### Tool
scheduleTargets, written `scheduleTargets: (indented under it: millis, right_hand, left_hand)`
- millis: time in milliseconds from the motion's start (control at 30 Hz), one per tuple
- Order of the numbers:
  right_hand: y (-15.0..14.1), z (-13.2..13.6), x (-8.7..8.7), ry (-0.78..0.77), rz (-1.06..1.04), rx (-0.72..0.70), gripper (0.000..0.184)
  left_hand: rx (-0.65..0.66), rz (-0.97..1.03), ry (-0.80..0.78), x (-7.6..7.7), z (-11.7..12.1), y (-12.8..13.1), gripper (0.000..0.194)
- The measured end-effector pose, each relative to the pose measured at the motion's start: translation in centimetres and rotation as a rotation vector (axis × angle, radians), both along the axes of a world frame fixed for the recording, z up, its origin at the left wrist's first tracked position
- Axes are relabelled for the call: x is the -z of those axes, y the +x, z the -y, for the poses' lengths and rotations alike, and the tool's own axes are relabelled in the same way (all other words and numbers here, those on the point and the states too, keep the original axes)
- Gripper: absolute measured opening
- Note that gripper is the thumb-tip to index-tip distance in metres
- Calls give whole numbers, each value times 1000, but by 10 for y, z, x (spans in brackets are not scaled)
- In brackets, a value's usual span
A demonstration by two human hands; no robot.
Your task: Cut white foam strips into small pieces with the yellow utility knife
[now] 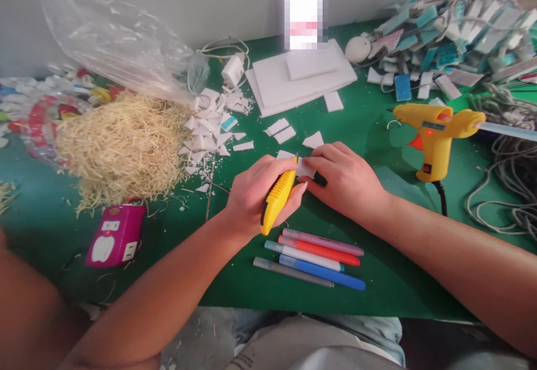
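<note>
My left hand (246, 192) is wrapped round a yellow utility knife (277, 201), its tip pointing away from me. At that tip lies a small piece of white foam board (305, 167). The fingers of my right hand (350, 178) grip the right side of this piece and partly cover it. Just beyond my hands are a few cut white scraps (285, 134). A row of several felt-tip pens (321, 251) lies on the green table in front of me, nearer my body than the hands.
To the left are a heap of straw-like shreds (126, 146), a plastic bag (121, 45) and a magenta power socket (115, 235). White foam sheets (304, 82) lie at the back. On the right stands a yellow glue gun (436, 140), with tangled cables (503, 185) beside it.
</note>
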State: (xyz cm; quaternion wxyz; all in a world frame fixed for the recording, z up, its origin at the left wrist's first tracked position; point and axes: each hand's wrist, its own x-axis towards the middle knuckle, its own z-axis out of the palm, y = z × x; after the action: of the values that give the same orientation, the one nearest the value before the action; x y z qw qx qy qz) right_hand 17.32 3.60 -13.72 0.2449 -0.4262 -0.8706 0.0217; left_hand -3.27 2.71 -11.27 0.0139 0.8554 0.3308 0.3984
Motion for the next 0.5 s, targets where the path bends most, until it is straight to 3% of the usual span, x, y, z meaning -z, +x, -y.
scheduleTargets:
  millis: [267, 500]
  right_hand:
    - [-3, 0, -1, 22, 18, -3, 22]
    - [-2, -1, 0, -31, 4, 1, 19]
  left_hand:
    - [25, 8, -43, 4, -3, 3, 19]
    - [-42, 17, -126, 6, -4, 2, 17]
